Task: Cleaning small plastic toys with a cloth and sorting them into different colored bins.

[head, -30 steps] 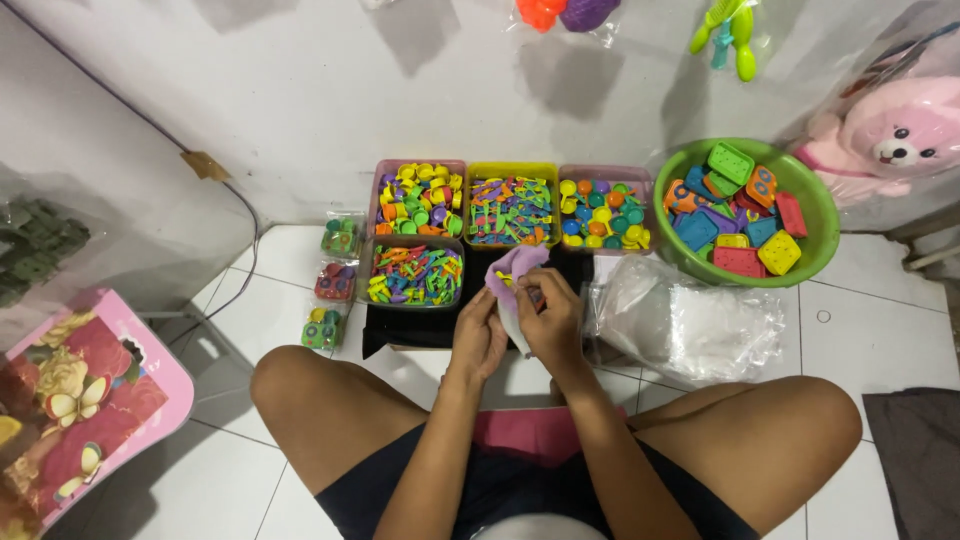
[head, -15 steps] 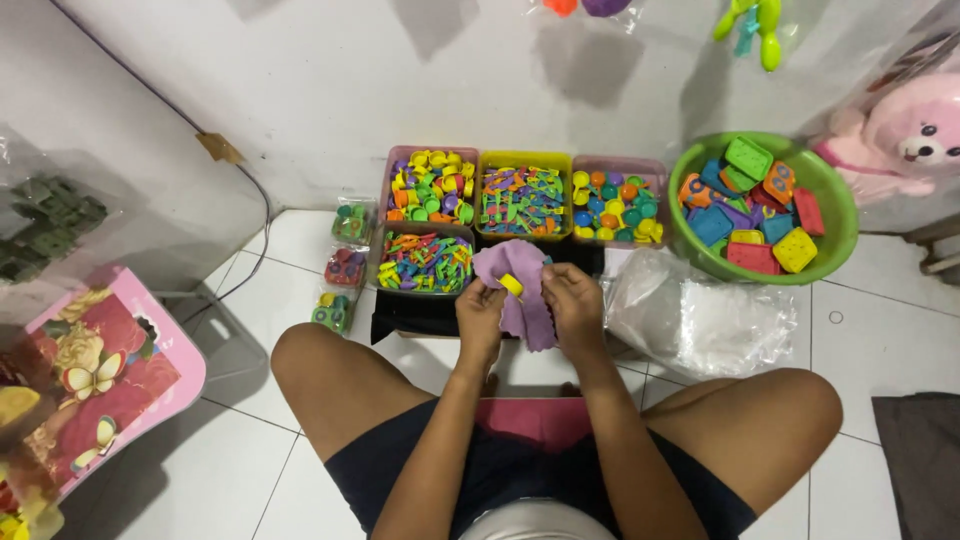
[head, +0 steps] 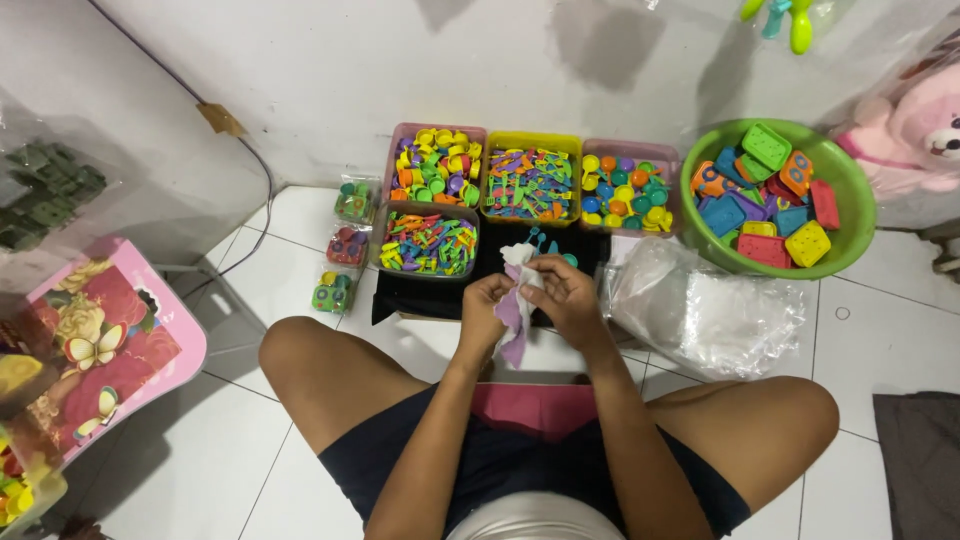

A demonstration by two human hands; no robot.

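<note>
Since it sags and folds between the fingers, the small clear plastic bag with a purple sheet and small toy pieces inside reads as light, limp and a bit slippery, so the best hold is likely a pinch at its bunched top edge, not the loose body. It is held up in front of the person, over the black cloth mat on the white tiled floor, between both hands. Left hand is closed in a pinch on the bag's left side; right hand pinches the top right, fingers curled over the neck. What exactly is inside is too small to tell beyond a teal bit near the top. Just beyond, four trays of small coloured plastic toy parts sit against the wall, well stocked. Right of the hands lies a heap of empty clear plastic bags, and beyond it a green round plastic basin of larger coloured blocks. Three small filled packets lie left of the trays.
</note>
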